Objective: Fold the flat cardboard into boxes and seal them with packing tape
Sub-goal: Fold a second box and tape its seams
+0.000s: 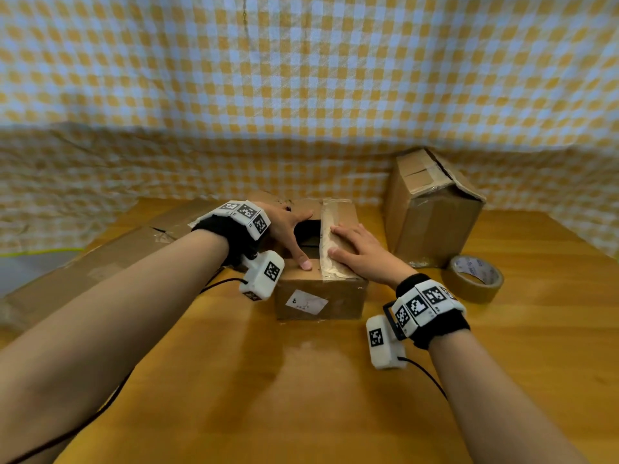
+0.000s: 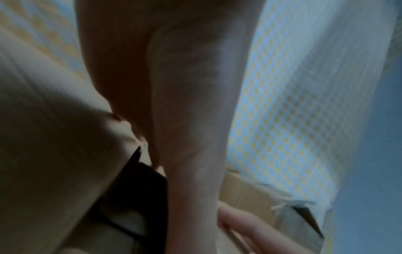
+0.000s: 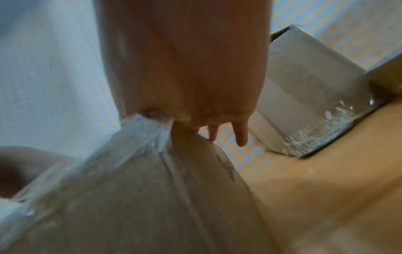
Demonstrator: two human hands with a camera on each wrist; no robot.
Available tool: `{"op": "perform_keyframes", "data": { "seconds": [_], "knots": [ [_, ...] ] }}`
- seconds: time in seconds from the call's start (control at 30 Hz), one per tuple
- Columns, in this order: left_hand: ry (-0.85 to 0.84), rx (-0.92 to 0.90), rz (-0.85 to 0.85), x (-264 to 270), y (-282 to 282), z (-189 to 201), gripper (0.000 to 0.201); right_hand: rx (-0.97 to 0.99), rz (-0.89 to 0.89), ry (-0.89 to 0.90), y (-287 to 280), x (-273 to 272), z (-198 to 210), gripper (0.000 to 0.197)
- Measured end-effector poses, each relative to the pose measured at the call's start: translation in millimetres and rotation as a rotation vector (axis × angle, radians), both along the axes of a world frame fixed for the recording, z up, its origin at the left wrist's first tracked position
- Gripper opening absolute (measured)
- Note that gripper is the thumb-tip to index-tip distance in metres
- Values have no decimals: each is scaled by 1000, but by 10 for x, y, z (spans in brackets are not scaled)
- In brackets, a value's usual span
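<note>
Cardboard of the small box lies mid-surface, its top not fully closed. The right hand presses flat, fingers straight, on the taped flap, probably to hold it down; the left hand spreads over the dark gap, gripping nothing. I count two boxes, with the taller box behind, one tape roll, and flat cardboard at left.

Matt brown cardboard box, glossy, seemingly plastic tape strip, smooth wooden table
</note>
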State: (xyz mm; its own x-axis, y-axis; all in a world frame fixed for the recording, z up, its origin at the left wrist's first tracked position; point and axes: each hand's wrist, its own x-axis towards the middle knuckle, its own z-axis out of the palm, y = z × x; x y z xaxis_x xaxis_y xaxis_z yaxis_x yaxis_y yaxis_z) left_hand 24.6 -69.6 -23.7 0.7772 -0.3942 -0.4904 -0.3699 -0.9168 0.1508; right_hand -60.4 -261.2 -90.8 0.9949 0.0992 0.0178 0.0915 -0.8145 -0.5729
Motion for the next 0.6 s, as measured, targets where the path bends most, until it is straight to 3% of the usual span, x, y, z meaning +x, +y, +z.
{"op": "perform_keyframes", "data": {
  "seconds": [0.1,0.2,0.3,0.4,0.5,0.6],
  "knots": [
    [-216,-93,62,-113,109,100,129,-21,7,7,-9,-13,40,65],
    [-372,-342,241,-193,425,215,118,-21,17,-3,-35,-14,79,64],
    [-186,-694,392,-312,736,257,109,-2,1,-17,-58,12,60,67],
    [-96,-912,336,-437,766,233,91,45,-17,-21,-67,19,44,69],
    [-82,-842,181,-503,526,220,66,106,-22,-22,-82,32,4,72],
    [-89,-584,0,-478,156,106,58,155,-25,-13,-107,73,-35,76]
  ]
}}
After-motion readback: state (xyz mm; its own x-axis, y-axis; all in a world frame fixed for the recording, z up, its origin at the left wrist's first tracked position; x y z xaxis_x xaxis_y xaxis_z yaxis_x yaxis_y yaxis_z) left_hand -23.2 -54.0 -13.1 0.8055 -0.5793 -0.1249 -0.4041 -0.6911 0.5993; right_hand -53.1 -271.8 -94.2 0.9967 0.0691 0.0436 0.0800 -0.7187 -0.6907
